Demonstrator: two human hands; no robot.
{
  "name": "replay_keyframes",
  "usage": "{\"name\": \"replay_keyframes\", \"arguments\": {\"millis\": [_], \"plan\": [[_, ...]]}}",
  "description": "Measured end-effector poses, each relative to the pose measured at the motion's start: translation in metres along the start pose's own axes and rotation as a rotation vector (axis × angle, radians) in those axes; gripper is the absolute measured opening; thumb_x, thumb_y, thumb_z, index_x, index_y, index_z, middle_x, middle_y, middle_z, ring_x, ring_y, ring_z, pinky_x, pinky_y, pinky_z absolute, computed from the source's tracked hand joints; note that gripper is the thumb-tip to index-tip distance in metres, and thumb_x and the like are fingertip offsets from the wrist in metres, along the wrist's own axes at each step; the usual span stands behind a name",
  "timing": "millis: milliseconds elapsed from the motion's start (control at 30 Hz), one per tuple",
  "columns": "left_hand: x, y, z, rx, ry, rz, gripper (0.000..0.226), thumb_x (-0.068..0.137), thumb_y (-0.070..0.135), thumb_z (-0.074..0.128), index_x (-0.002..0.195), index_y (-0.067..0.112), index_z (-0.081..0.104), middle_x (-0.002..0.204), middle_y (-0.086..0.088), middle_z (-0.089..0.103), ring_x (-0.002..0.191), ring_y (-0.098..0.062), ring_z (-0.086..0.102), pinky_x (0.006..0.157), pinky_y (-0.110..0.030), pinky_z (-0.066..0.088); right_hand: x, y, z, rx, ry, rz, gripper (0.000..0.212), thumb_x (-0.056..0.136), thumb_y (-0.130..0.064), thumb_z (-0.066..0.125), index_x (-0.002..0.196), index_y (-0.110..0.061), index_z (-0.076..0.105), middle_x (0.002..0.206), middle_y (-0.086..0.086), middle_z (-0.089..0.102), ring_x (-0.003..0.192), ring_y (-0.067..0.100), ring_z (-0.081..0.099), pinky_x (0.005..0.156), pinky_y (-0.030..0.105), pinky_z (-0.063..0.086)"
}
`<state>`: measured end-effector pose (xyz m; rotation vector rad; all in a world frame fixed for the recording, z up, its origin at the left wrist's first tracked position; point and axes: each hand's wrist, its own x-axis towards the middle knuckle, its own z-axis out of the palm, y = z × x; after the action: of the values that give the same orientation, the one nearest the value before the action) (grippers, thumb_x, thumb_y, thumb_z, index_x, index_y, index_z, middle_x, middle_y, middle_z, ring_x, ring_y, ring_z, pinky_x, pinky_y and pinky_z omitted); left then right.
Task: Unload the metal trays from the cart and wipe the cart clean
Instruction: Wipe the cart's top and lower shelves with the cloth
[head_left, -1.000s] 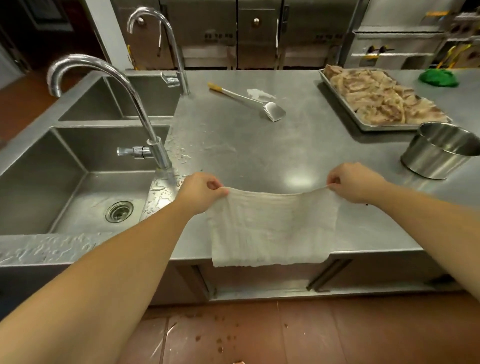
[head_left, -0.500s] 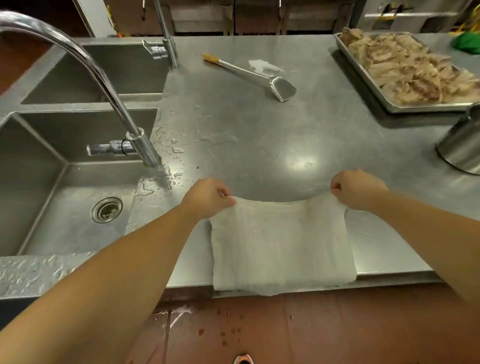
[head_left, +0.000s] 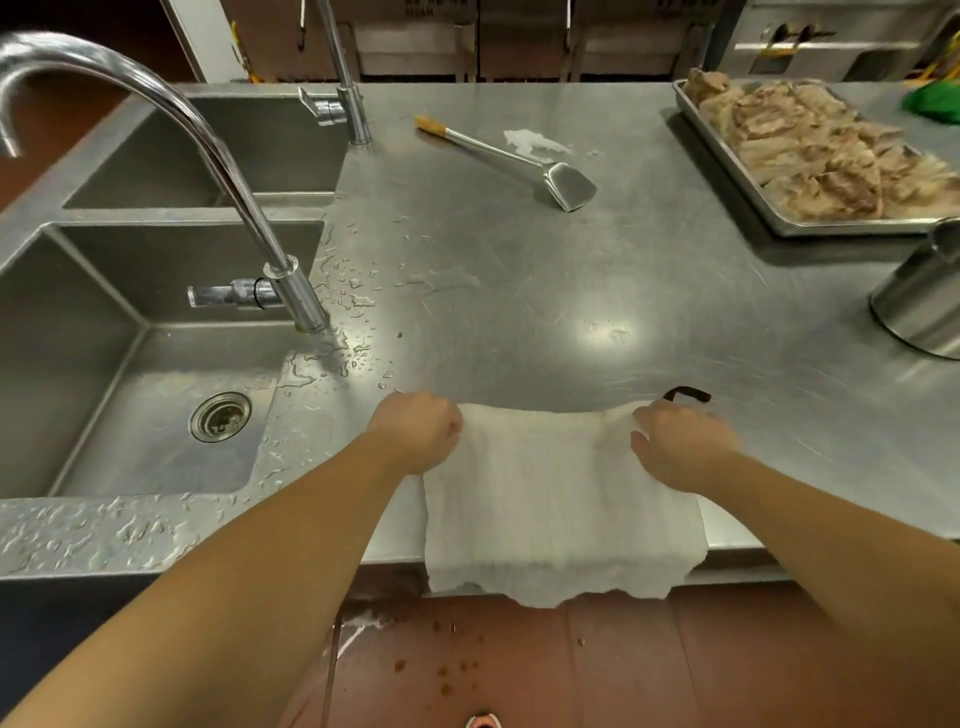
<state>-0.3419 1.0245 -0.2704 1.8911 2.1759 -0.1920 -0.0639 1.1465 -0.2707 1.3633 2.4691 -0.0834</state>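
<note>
- tray (head_left: 727, 171) of meat: right end cut off by the frame edge.
- steel pot (head_left: 919, 306): only its left part in frame.
- green thing (head_left: 935, 101) at right edge: cropped, can't tell what.
- left hand (head_left: 415, 431): curled fingers cover the cloth (head_left: 556, 499) corner it grips.
- right hand (head_left: 685, 447): fingertips hidden; pinching or pressing the cloth, can't tell.
- dark object (head_left: 688, 393) beyond right hand: partly hidden, unidentifiable.
- shoe (head_left: 483, 721): cut by bottom edge.
</note>
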Motion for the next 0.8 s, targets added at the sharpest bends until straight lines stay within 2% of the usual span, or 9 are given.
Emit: {"name": "replay_keyframes", "arguments": {"millis": [67, 133, 167, 233, 300, 400, 600, 800], "plan": [[-0.010, -0.001, 0.005, 0.028, -0.029, 0.023, 0.019, 0.093, 0.027, 0.041, 0.085, 0.022, 0.057, 0.096, -0.001, 0.063, 0.093, -0.024, 0.059, 0.073, -0.031, 0.042, -0.008, 0.001, 0.002, 0.015, -0.041, 0.012, 0.041, 0.099, -0.040, 0.029, 0.128, -0.019, 0.050, 0.133, 0.002, 0.051, 0.116, 0.024, 0.051, 0.096, 0.040, 0.040], [-0.018, -0.001, 0.010, 0.015, -0.056, 0.028, 0.027, 0.095, 0.031, 0.041, 0.114, 0.025, 0.060, 0.120, 0.001, 0.059, 0.115, -0.021, 0.052, 0.089, -0.035, 0.041, -0.017, 0.001, 0.000, 0.040, -0.029, 0.007, 0.046, 0.099, -0.043, 0.032, 0.135, -0.018, 0.045, 0.140, 0.001, 0.046, 0.123, 0.024, 0.047, 0.100, 0.041, 0.039], [-0.022, 0.000, 0.011, -0.015, -0.061, 0.006, 0.037, 0.095, 0.036, 0.042, 0.130, 0.028, 0.053, 0.135, 0.002, 0.051, 0.126, -0.019, 0.045, 0.099, -0.036, 0.038, -0.022, 0.000, -0.002, 0.053, -0.024, 0.001, 0.048, 0.098, -0.044, 0.034, 0.137, -0.017, 0.043, 0.142, 0.002, 0.044, 0.126, 0.024, 0.046, 0.101, 0.042, 0.039], [-0.033, 0.005, 0.010, -0.151, -0.022, -0.072, 0.049, 0.096, 0.044, 0.043, 0.143, 0.031, 0.039, 0.150, 0.005, 0.037, 0.137, -0.016, 0.032, 0.109, -0.037, 0.030, -0.033, -0.003, -0.006, 0.078, -0.023, -0.017, 0.051, 0.097, -0.044, 0.039, 0.140, -0.017, 0.039, 0.144, 0.003, 0.042, 0.128, 0.025, 0.044, 0.103, 0.042, 0.039], [-0.046, 0.015, 0.007, -0.291, 0.043, -0.130, 0.051, 0.095, 0.047, 0.045, 0.144, 0.033, 0.037, 0.152, 0.007, 0.033, 0.138, -0.015, 0.030, 0.111, -0.037, 0.029, -0.046, -0.008, -0.013, 0.100, -0.016, -0.036, 0.054, 0.096, -0.044, 0.041, 0.142, -0.016, 0.036, 0.145, 0.003, 0.040, 0.127, 0.025, 0.046, 0.101, 0.041, 0.042], [-0.071, 0.034, -0.001, -0.382, 0.109, -0.139, 0.054, 0.094, 0.049, 0.046, 0.144, 0.033, 0.037, 0.152, 0.008, 0.034, 0.137, -0.014, 0.032, 0.111, -0.036, 0.031, -0.068, -0.017, -0.024, 0.126, 0.023, -0.073, 0.058, 0.095, -0.043, 0.043, 0.145, -0.015, 0.032, 0.148, 0.002, 0.036, 0.124, 0.024, 0.049, 0.096, 0.038, 0.046], [-0.147, 0.078, -0.013, -0.501, 0.270, -0.153, 0.055, 0.094, 0.046, 0.049, 0.145, 0.028, 0.036, 0.150, 0.008, 0.037, 0.136, -0.014, 0.034, 0.111, -0.032, 0.029, -0.128, -0.044, -0.042, 0.349, 0.111, -0.128, 0.064, 0.093, -0.041, 0.049, 0.147, -0.013, 0.030, 0.152, 0.004, 0.032, 0.131, 0.024, 0.042, 0.103, 0.037, 0.041], [-0.238, 0.105, -0.017, -0.465, 0.314, -0.194, 0.059, 0.093, 0.046, 0.050, 0.147, 0.029, 0.033, 0.151, 0.007, 0.035, 0.137, -0.015, 0.032, 0.112, -0.035, 0.028, -0.196, -0.082, -0.060, 0.486, 0.178, -0.248, 0.065, 0.092, -0.039, 0.053, 0.147, -0.012, 0.031, 0.152, 0.006, 0.034, 0.135, 0.025, 0.039, 0.105, 0.035, 0.036]]}}
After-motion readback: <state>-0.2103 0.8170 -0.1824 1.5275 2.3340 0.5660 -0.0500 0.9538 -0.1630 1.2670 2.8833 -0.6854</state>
